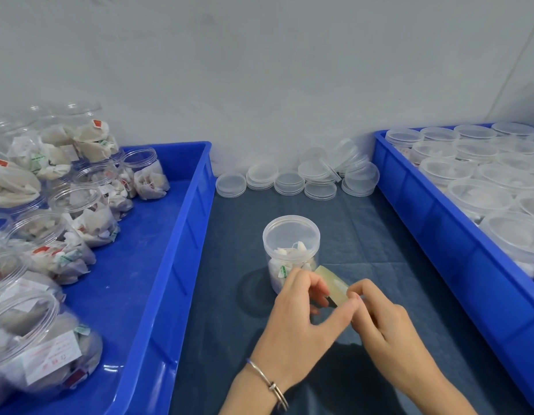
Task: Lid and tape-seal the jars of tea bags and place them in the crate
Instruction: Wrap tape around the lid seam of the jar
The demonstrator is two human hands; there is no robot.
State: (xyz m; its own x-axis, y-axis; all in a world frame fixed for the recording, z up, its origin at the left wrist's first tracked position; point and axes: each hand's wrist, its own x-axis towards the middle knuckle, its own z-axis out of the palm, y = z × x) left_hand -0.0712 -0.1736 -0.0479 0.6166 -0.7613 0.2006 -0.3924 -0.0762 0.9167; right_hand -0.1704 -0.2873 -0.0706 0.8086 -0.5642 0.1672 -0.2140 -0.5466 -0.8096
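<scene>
- A lidded jar of tea bags (290, 250) is stood upright on the desk (364, 235), between two blue crates.
- A roll of clear tape (334, 284) is gripped by both hands just beside the jar's base; the left hand (301, 322) is curled around it, and the right hand (379, 319) is pinched at what seems to be the tape's loose end.
- Unlidded jars (80, 211) are kept in the left crate (158, 265).
- Lidded jars (481, 187) are packed in the right crate (433, 229).
- Spare lids (289, 181) are stacked by the wall.
</scene>
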